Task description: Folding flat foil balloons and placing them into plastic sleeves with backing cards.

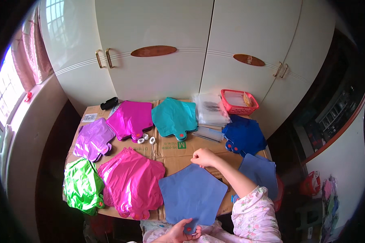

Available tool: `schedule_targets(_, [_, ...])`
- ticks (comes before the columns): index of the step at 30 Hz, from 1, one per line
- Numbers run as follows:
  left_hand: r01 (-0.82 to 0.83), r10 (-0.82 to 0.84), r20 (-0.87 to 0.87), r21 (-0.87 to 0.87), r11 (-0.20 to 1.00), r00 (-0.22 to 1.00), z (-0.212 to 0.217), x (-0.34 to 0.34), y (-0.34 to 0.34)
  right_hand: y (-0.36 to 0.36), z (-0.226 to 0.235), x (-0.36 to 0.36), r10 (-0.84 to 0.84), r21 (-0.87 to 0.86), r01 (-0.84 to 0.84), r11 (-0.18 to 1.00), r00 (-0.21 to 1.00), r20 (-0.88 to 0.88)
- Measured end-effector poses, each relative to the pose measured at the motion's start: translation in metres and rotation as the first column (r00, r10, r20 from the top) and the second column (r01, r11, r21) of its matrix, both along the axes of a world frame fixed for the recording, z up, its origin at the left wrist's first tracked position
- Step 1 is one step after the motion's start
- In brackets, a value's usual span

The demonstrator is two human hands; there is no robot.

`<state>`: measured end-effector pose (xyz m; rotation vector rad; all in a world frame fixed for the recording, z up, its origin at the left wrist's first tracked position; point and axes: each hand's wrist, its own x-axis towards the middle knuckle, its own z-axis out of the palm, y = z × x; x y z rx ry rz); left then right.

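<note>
A flat blue-grey, five-sided foil balloon [192, 192] lies in front of me at the table's near edge. A red dot marks the tab on its near side. My left hand [179, 232] grips this tab, thumb on top and fingers curled beneath. At the far corner, my right hand [204, 158] is closed in a pinch on the balloon's tip; its fingertips are partly hidden. Under my right forearm, more blue-grey balloons [262, 172] lie at the right. To the left are a pink balloon stack [132, 182] and a bright green one [83, 186].
Cardboard [174, 152] covers the table. Farther back lie purple [94, 137], magenta [130, 118], teal [175, 117] and dark blue balloons [245, 135]. Clear plastic bags [211, 109] sit beside a red basket [239, 103]. Small white rings [152, 140] and a black object [109, 103] are also there.
</note>
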<state>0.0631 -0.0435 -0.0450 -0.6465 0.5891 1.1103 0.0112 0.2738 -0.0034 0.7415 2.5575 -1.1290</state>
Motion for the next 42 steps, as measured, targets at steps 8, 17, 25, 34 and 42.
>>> schedule_targets(8, [-0.011, 0.006, 0.03, 0.163, 0.987, 1.0, -0.025, 0.002, -0.007, -0.005, 0.004, 0.003, 0.036, -0.09, -0.047, 0.995, 0.993, -0.113])
schedule_targets(17, [0.019, -0.022, 0.014, 0.168, 0.986, 1.0, -0.004, -0.001, 0.011, 0.012, 0.018, 0.007, 0.097, -0.002, -0.098, 0.995, 0.989, -0.113])
schedule_targets(25, [0.094, -0.034, -0.343, 0.16, 0.983, 0.939, 0.023, -0.018, 0.061, 0.045, -0.005, -0.027, 0.233, 0.397, -0.155, 0.905, 0.96, -0.157])
schedule_targets(34, [0.032, 0.001, -0.248, 0.129, 0.991, 0.969, 0.027, -0.029, 0.078, 0.041, -0.007, -0.033, 0.238, 0.503, -0.1, 0.858, 0.947, -0.217])
schedule_targets(42, [-0.007, 0.032, -0.19, 0.132, 0.991, 0.981, 0.022, -0.028, 0.079, -0.005, -0.018, 0.011, 0.161, 0.428, 0.112, 0.897, 0.819, -0.551])
